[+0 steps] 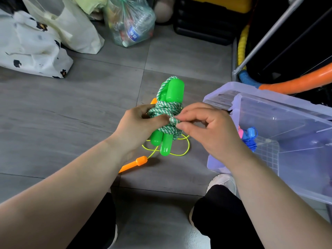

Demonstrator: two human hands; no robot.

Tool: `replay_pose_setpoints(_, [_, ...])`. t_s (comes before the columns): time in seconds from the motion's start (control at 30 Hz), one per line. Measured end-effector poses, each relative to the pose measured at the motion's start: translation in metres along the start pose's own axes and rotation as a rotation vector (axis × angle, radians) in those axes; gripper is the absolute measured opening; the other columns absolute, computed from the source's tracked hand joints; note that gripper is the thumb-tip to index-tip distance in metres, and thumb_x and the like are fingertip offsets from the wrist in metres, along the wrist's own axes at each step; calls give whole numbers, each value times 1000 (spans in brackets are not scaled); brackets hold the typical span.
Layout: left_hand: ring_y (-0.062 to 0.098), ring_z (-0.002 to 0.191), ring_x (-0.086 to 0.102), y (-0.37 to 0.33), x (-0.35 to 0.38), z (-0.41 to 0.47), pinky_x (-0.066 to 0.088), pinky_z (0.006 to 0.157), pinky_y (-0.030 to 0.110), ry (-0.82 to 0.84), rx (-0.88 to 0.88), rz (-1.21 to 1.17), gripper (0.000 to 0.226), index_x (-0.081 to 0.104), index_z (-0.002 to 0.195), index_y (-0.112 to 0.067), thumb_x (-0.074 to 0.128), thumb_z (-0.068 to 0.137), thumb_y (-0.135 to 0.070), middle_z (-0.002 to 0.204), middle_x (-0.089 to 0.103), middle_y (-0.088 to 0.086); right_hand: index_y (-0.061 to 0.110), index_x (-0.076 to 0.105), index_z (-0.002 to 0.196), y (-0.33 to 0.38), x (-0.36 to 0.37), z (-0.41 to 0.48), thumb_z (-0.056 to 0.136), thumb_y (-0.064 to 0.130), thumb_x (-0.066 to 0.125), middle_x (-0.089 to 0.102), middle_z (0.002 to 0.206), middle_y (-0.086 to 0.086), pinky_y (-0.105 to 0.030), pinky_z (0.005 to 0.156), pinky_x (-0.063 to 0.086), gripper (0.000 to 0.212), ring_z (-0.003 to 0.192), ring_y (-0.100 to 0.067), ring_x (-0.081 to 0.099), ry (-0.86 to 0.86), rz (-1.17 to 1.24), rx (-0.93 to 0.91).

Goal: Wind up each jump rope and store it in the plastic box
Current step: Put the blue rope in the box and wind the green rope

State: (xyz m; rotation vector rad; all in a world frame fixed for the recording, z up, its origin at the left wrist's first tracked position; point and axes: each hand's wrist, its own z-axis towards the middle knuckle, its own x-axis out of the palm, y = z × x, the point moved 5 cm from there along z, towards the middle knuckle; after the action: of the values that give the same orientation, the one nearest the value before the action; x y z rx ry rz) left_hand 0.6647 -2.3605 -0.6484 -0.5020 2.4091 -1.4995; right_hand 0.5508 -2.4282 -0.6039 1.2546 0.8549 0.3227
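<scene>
The green jump rope (168, 112) is in the middle of the frame, wound tight around its two green handles. Your left hand (142, 123) grips the bundle from the left side. Your right hand (203, 126) pinches the loose rope end between thumb and finger. Under the bundle, on the grey floor (71, 114), lies a yellow jump rope (140, 161) with orange handles. The plastic box (305, 168) stands at the right with a blue jump rope (250, 137) inside.
</scene>
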Motion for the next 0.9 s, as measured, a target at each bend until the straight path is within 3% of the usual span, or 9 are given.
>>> replay_pose_setpoints(0.07, [18,73,63,-2,0,0,51,69,29,41,-30,-47,35,67,91,-17,61,58,-25,86,69,8,20,67,86,-2,4,-1,68,16,62,53,78,19,-1,70,38,20,73,10,51,-18,-85,-20])
replay_pose_setpoints(0.2, [28,87,56,-8,0,-2,43,86,44,116,-47,-161,31,64,89,-17,52,61,-13,96,63,16,4,73,80,-6,2,2,69,16,60,48,76,20,0,69,37,20,70,16,49,-125,-197,-30])
replay_pose_setpoints(0.3, [29,90,54,-11,4,-4,40,96,54,122,-17,-171,34,64,91,-22,54,60,-13,99,60,17,5,71,79,-4,-1,2,70,15,60,47,73,21,-1,66,36,17,66,14,49,-163,-193,-25])
replay_pose_setpoints(0.37, [28,90,54,-11,6,-5,37,98,59,110,14,-155,39,64,92,-25,62,55,-15,98,60,17,14,64,79,-5,-3,1,72,12,63,47,69,18,-4,64,37,8,64,9,48,-171,-171,6])
replay_pose_setpoints(0.43, [28,91,58,-10,7,-5,42,95,56,77,51,-123,44,64,91,-32,67,49,-20,99,64,14,23,53,81,-8,-5,1,74,9,66,47,66,17,-7,63,37,21,62,5,46,-173,-170,48])
replay_pose_setpoints(0.5, [23,95,63,-10,5,-4,50,89,44,38,84,-78,47,60,92,-39,68,49,-21,99,68,4,25,50,77,-12,-6,1,75,8,67,47,64,18,-8,61,37,24,60,6,46,-164,-192,84])
replay_pose_setpoints(0.63, [15,103,62,-13,6,-3,48,95,32,11,166,39,50,52,92,-43,67,50,-20,99,63,-15,35,42,66,-18,-5,0,75,9,65,46,63,18,-13,58,35,36,55,3,44,-169,-215,145])
replay_pose_setpoints(0.77, [12,94,62,-7,8,-1,52,81,21,46,141,-16,53,53,100,-33,67,51,-21,105,64,-3,34,40,64,-14,-4,1,64,21,56,45,63,17,-15,59,36,21,57,0,44,-173,-195,131])
replay_pose_setpoints(0.9, [17,86,63,1,12,-1,52,77,30,64,67,-71,77,54,114,-19,69,40,-33,108,65,8,33,35,63,-9,-1,-1,62,21,54,43,61,17,-22,59,36,22,56,-4,42,-141,-270,120])
